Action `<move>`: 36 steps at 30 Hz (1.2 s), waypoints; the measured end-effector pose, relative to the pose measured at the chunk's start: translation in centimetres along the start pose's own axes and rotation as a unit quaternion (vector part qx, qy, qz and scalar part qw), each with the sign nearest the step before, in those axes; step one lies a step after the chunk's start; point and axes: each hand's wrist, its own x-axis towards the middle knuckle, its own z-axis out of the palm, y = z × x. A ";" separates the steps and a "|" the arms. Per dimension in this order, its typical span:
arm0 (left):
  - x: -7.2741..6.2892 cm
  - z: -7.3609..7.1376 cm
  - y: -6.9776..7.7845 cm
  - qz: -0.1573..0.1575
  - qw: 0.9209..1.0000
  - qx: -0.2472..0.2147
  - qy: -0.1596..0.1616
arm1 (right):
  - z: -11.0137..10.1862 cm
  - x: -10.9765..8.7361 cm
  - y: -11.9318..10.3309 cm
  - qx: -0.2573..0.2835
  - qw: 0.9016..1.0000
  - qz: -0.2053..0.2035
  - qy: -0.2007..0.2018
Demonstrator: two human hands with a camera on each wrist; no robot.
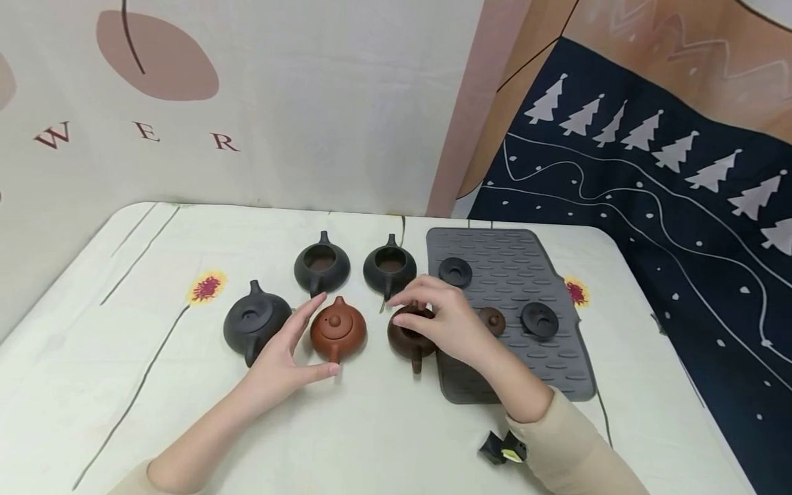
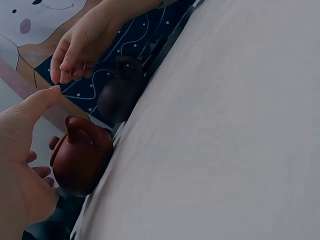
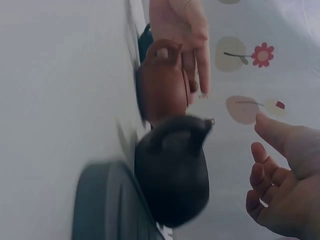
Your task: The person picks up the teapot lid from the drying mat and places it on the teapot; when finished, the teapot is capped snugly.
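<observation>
A reddish-brown teapot with its lid on stands mid-table. My left hand is spread around its left and near sides, thumb and fingers apart; in the left wrist view that hand is beside the teapot without a grip. My right hand hovers over a dark brown teapot, whose mouth is uncovered and partly hidden by the fingers. In the right wrist view the right hand holds nothing, fingers loosely bent, apart from the dark teapot.
Two lidless black teapots stand behind; a lidded black teapot is at left. On the grey mat lie two black lids and a brown lid. A small black object lies by the right sleeve.
</observation>
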 end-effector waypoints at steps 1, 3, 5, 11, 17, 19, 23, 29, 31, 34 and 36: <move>0.0 0.0 0.2 0.002 1.000 -0.001 0.001 | -0.3 -0.3 0.1 0.003 1.000 -0.002 0.005; -0.1 0.0 0.4 0.005 1.000 -0.004 0.001 | -1.0 -0.8 0.3 0.006 1.000 -0.005 0.015; -0.2 0.0 0.6 0.007 1.000 -0.013 0.000 | -1.6 -1.3 0.6 0.000 1.000 -0.006 0.023; -0.3 0.1 1.6 0.020 0.999 -0.034 -0.010 | -3.4 -2.8 1.5 -0.044 0.998 0.011 0.038; -0.2 0.6 2.7 0.040 0.998 -0.041 -0.020 | -5.1 -4.0 2.2 -0.070 0.996 0.038 0.041; -0.1 0.8 3.1 0.042 0.998 -0.041 -0.025 | -5.7 -4.4 2.4 -0.077 0.995 0.041 0.044; 0.3 1.6 3.9 0.043 0.997 -0.047 -0.039 | -6.7 -5.2 3.3 -0.095 0.993 0.053 0.045; 1.1 3.1 4.8 0.055 0.995 -0.058 -0.058 | -7.9 -6.2 4.9 -0.112 0.991 0.070 0.032; 1.4 3.7 5.0 0.058 0.995 -0.054 -0.061 | -8.3 -6.4 5.3 -0.111 0.991 0.069 0.028; 1.9 4.6 5.2 0.060 0.995 -0.048 -0.067 | -8.8 -6.5 6.0 -0.114 0.991 0.067 0.023; 2.2 5.1 5.3 0.063 0.994 -0.047 -0.071 | -9.2 -6.6 6.4 -0.116 0.991 0.069 0.018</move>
